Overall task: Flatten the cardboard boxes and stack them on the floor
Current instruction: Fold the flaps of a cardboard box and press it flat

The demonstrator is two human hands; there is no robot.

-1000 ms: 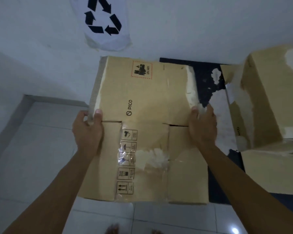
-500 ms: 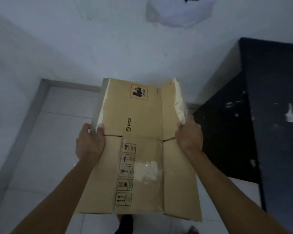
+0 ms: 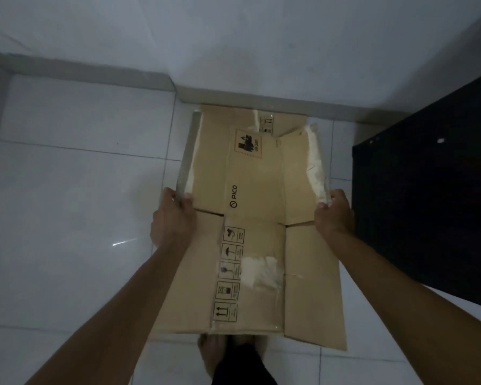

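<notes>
flattened cardboard box (image 3: 254,218) held out flat over white tile floor (image 3: 75,207), far end near wall base | left hand (image 3: 172,218) grips left edge, thumb on top | right hand (image 3: 334,215) grips right torn edge | black cabinet (image 3: 428,204) to the right | bare feet (image 3: 214,354) below box

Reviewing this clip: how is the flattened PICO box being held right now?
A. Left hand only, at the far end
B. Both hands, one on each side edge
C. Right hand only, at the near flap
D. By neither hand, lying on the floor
B: the left hand grips the left edge of the flattened box and the right hand grips its right edge.
</notes>
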